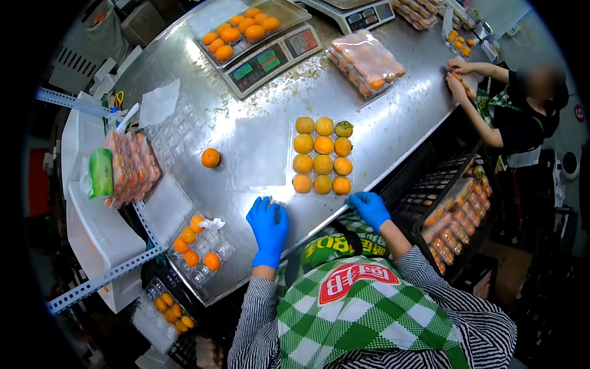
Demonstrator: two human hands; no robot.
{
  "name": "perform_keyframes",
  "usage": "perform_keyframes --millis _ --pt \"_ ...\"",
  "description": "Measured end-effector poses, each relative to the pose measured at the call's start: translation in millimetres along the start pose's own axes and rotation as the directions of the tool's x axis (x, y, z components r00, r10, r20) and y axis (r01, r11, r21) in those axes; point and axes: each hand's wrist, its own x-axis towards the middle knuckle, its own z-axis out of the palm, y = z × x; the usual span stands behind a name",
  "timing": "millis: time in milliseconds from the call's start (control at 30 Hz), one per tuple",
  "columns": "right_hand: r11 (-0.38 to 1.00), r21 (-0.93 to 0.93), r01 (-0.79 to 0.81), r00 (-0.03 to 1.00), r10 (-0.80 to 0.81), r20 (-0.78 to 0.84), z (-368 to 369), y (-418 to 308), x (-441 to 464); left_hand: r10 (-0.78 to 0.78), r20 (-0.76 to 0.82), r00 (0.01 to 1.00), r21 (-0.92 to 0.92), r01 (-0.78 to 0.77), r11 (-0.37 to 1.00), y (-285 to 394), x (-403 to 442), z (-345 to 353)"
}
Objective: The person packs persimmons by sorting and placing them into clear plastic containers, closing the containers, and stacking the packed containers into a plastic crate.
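A clear plastic tray (314,195) holds several rows of yellow-orange fruits that look like persimmons (323,145); the top right one shows a green calyx. Its clear hinged lid (261,150) lies open and flat on the left. My left hand (268,224), in a blue glove, is just below the lid's near edge, thumb and fingers apart, holding nothing visible. My right hand (370,210), also blue-gloved, is beside the tray's near right corner. Its fingers reach toward that corner; whether they touch it is unclear.
A single orange fruit (210,157) sits left of the lid. A partly filled tray (200,249) stands near left. Behind are a scale (270,58) bearing a fruit tray and stacked packs (365,61). A co-worker (522,107) handles a pack; a black crate (455,212) stands right.
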Motion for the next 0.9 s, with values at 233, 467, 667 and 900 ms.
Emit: perform_keyframes --millis 233,467,667,900 --pt "0.957 0.203 0.208 0.943 -0.141 -0.301 -9 2 38 0.079 0.011 0.997 -0.021 -0.079 0.997 36 28 9" --pt "0.724 -0.581 0.372 0.884 -0.467 -0.015 0 -22 14 0.078 0.072 0.994 0.058 -0.082 0.995 54 43 38" --pt "0.662 -0.628 0.409 0.861 -0.508 0.026 -1 -19 24 0.004 0.092 0.996 0.030 -0.006 1.000 55 38 32" --pt "0.984 0.051 0.172 0.982 -0.175 0.077 -7 -8 36 -0.176 0.219 0.960 -0.343 0.245 0.907 58 29 20"
